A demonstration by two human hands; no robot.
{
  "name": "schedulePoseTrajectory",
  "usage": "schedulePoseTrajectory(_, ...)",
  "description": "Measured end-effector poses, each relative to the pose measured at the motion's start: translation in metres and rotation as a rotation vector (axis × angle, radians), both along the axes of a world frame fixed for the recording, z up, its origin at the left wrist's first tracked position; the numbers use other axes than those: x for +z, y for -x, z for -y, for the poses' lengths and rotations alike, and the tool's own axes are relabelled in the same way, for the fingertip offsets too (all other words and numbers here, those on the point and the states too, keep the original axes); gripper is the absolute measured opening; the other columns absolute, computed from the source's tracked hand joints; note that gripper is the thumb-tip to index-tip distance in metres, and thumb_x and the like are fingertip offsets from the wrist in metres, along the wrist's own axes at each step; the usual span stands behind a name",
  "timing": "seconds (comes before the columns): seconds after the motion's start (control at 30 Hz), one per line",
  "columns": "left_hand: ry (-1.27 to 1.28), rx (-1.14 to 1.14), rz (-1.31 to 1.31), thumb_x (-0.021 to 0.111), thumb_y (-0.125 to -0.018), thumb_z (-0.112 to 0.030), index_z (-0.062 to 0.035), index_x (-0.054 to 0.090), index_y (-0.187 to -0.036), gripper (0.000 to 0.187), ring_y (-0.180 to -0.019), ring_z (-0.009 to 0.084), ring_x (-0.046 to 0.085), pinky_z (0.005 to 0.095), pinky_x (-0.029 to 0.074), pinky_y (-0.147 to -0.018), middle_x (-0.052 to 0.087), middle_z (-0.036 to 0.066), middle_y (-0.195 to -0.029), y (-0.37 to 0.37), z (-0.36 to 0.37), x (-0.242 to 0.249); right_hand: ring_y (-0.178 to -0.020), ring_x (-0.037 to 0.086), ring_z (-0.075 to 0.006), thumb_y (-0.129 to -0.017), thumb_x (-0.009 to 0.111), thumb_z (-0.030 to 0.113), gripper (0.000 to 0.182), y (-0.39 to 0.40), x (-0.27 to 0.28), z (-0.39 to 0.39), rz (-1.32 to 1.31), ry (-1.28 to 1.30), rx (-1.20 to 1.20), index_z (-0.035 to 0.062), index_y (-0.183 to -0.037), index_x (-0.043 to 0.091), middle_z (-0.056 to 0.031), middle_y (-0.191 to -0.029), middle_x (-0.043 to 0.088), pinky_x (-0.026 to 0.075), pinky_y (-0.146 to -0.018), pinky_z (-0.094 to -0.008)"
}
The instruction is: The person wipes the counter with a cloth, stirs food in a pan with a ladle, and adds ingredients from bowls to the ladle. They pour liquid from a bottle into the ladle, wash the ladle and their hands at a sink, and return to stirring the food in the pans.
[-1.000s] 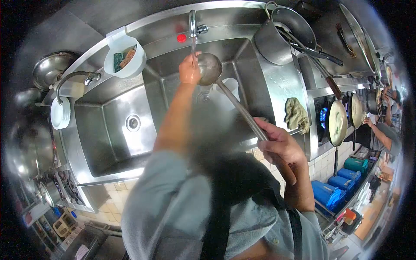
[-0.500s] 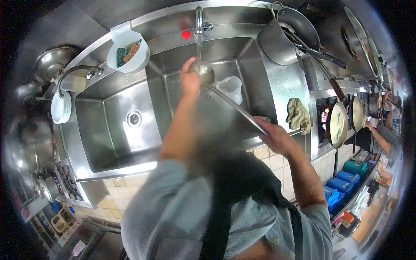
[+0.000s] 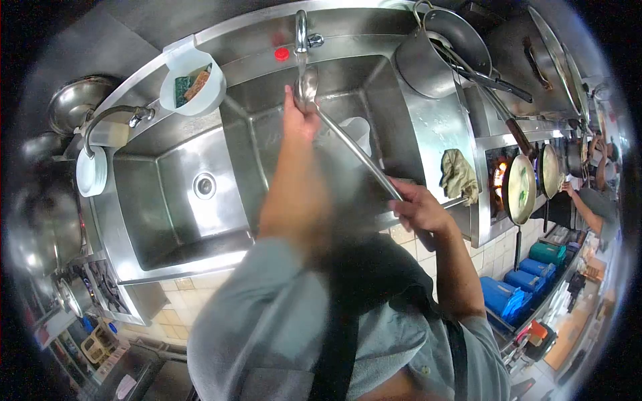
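Note:
Under the running tap (image 3: 302,40), a long-handled metal ladle (image 3: 354,148) slants across the right-hand sink basin (image 3: 394,100). Its bowl is up in the water stream, tilted on its side. My left hand (image 3: 301,121) is at the bowl end, one digit pointing up beside the bowl and the other fingers partly hidden against it. Lower down, my right hand (image 3: 421,210) is wrapped around the handle, whose end sticks out below the fist. Behind the ladle, a white plastic container (image 3: 358,132) lies in the basin, partly covered by the handle.
Left of the basin is a second sink (image 3: 180,194). A white holder (image 3: 194,87) with sponges hangs on the back rim. To the right are a large pot (image 3: 435,60), a crumpled cloth (image 3: 459,175) and pans (image 3: 520,190) over a lit burner. Another person's arm (image 3: 585,212) reaches in there.
The ladle's bowl has turned on edge and moved slightly up and left. My left hand has shifted down toward the bowl's neck. My right hand sits farther up the handle, exposing its end.

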State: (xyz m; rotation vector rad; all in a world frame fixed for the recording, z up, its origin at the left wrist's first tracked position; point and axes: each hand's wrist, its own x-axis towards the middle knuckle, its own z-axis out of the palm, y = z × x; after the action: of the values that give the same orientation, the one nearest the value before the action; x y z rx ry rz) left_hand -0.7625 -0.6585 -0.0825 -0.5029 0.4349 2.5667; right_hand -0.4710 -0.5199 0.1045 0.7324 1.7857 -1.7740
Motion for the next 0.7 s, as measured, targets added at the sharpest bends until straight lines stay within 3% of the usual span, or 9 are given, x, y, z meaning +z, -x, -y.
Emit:
schedulePoseTrajectory(0.13,-0.1,0.103,0.034,0.058,-0.095,-0.034,-0.0097,0.063,-0.099,0.025,-0.078,0.0177,0.06,0.0307,0.046,-0.065,0.067,0.002,-0.091,-0.006,-0.002,0.04,-0.059,0.049,-0.0059,-0.09,0.058,0.009,0.049,-0.002,-0.029,0.004,-0.097,-0.151,0.027,0.0122,-0.138,0.049,0.0032,-0.07,0.05,0.042,-0.052,-0.0215)
schedulePoseTrajectory(0.17,0.039,0.121,-0.051,0.06,-0.094,-0.032,-0.0088,0.063,-0.097,0.023,-0.074,0.017,0.06,0.0302,0.046,-0.064,0.066,0.003,-0.088,-0.012,-0.002,0.046,-0.059,0.049,-0.0059,-0.09,0.058,0.009,0.049,-0.002,-0.03,0.004,-0.097,-0.149,0.026,0.0122,-0.138,0.049,0.0032,-0.07,0.05,0.042,-0.052,-0.0215)
schedulePoseTrajectory(0.27,0.028,0.06,-0.025,0.063,-0.092,-0.026,-0.0089,0.062,-0.089,0.017,-0.064,0.0154,0.056,0.0297,0.046,-0.057,0.06,0.002,-0.074,-0.006,-0.004,0.051,-0.06,0.048,-0.0063,-0.091,0.058,0.013,0.045,-0.003,-0.031,0.002,-0.105,-0.319,0.036,0.0089,-0.135,0.052,0.0032,-0.069,0.049,0.043,-0.053,-0.0227)
schedulePoseTrajectory(0.37,0.178,0.005,-0.037,0.064,-0.092,-0.025,-0.0099,0.06,-0.082,0.018,-0.06,0.0134,0.053,0.0283,0.042,-0.05,0.053,0.0,-0.065,-0.011,-0.014,0.066,-0.054,0.048,-0.0075,-0.094,0.057,0.018,0.039,-0.014,-0.04,-0.005,-0.142,-0.167,-0.244,0.0042,-0.13,0.054,0.0003,-0.069,0.051,0.044,-0.047,-0.0247)
schedulePoseTrajectory(0.43,0.683,-0.199,-0.199,0.066,-0.09,-0.025,-0.0103,0.06,-0.081,0.019,-0.057,0.0116,0.051,0.0261,0.038,-0.047,0.053,-0.001,-0.062,-0.025,-0.016,0.089,-0.052,0.047,-0.0075,-0.094,0.057,0.018,0.038,-0.017,-0.033,-0.007,-0.125,-0.169,-0.252,0.0045,-0.13,0.054,0.0007,-0.068,0.051,0.042,-0.046,-0.0238)
schedulePoseTrajectory(0.47,0.679,-0.211,-0.205,0.066,-0.09,-0.025,-0.0103,0.06,-0.081,0.019,-0.057,0.0116,0.051,0.0261,0.038,-0.047,0.053,-0.001,-0.062,-0.019,-0.018,0.076,-0.05,0.047,-0.0076,-0.095,0.056,0.018,0.038,-0.021,-0.029,-0.007,-0.104,-0.167,-0.259,0.0048,-0.13,0.054,0.001,-0.067,0.05,0.041,-0.044,-0.0229)
schedulePoseTrajectory(0.5,0.715,-0.238,-0.43,0.067,-0.089,-0.026,-0.0103,0.061,-0.083,0.018,-0.058,0.0113,0.052,0.0261,0.038,-0.049,0.053,-0.001,-0.061,-0.006,-0.018,0.05,-0.047,0.046,-0.0079,-0.094,0.056,0.017,0.037,-0.026,-0.025,-0.005,-0.086,-0.116,-0.322,0.005,-0.129,0.053,0.0013,-0.066,0.048,0.037,-0.042,-0.0223)
schedulePoseTrajectory(0.63,1.05,-0.159,-0.558,0.067,-0.087,-0.032,-0.0116,0.063,-0.093,0.022,-0.07,0.013,0.056,0.0285,0.041,-0.056,0.062,0.002,-0.084,0.03,-0.035,0.052,-0.049,0.045,-0.0078,-0.092,0.06,0.013,0.04,-0.05,0.0,0.0,-0.081,-0.157,-0.343,0.0042,-0.13,0.052,0.0014,-0.066,0.049,0.036,-0.042,-0.0236)
schedulePoseTrajectory(0.7,0.857,-0.149,-0.37,0.068,-0.087,-0.031,-0.0112,0.061,-0.104,0.027,-0.084,0.015,0.057,0.0323,0.044,-0.066,0.062,0.002,-0.097,0.046,-0.043,0.057,-0.05,0.045,-0.008,-0.091,0.061,0.012,0.042,-0.067,-0.003,0.001,-0.057,-0.233,-0.389,0.0046,-0.131,0.051,0.001,-0.067,0.05,0.037,-0.043,-0.0242)
